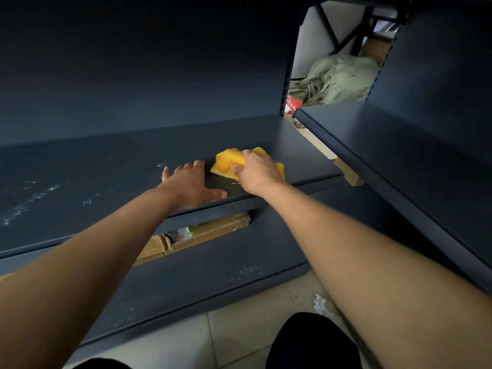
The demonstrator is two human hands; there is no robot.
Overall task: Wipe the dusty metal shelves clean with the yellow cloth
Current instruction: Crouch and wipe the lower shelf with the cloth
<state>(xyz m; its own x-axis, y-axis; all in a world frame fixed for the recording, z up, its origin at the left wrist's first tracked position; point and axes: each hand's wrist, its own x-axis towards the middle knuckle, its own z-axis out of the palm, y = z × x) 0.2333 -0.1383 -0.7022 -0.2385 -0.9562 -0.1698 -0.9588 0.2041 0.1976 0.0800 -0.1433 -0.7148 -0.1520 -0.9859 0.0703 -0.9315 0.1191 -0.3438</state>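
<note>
A dark blue-grey metal shelf [106, 166] runs across the middle of the view, with pale dust marks on its left part. My right hand [257, 171] presses a crumpled yellow cloth [226, 163] onto the shelf near its front right end, fingers closed over it. My left hand [190, 186] lies flat on the shelf just left of the cloth, fingers spread, thumb at the front edge. A lower shelf [213, 275] below carries more dust specks.
A second shelf unit [399, 155] juts in at the right. Behind it lie a green sack [338, 78] and a red packet [292, 103]. A cardboard box [202, 235] sits between the two shelves. Crumpled paper [320, 304] lies on the tiled floor.
</note>
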